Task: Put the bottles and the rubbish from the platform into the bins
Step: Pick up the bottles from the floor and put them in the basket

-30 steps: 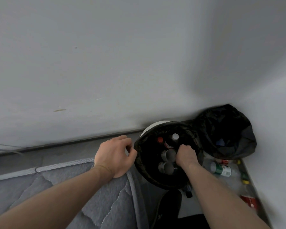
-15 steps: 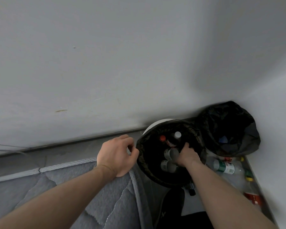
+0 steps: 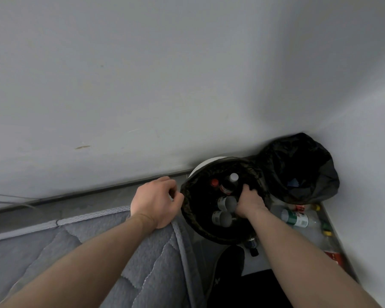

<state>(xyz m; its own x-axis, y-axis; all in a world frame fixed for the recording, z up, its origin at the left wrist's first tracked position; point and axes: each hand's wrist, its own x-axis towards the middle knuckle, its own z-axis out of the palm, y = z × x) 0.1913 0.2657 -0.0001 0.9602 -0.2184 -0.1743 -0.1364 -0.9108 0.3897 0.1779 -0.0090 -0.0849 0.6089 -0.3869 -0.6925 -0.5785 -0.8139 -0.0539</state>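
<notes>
My right hand (image 3: pixel 250 202) is down inside the near bin (image 3: pixel 222 237), fingers curled into the far right side of it; whether they clamp a bottle or only the black liner I cannot tell, since the dark hides what lies under them. A second ago this hand sat nearer the middle of the bin, over the two pale bottles (image 3: pixel 226 204); it has since pushed further in and to the right, toward the rim. My left hand (image 3: pixel 157 200) has stayed at the bin's left edge, fingers and thumb curled together and pinching the liner to keep the mouth open.

Inside the bin stand a red-capped bottle (image 3: pixel 214 182) and a white-capped one (image 3: pixel 233 177), with the pale pair lying nearer me. The second bin (image 3: pixel 298 170), also lined in black, sits in the far right corner.

To my judgement I am settling or packing what is already in, so this drop is nearly done. More waits: a green-labelled bottle (image 3: pixel 297 218) and other bottles (image 3: pixel 331 254) lie on the platform (image 3: pixel 313 238) to the right.
</notes>
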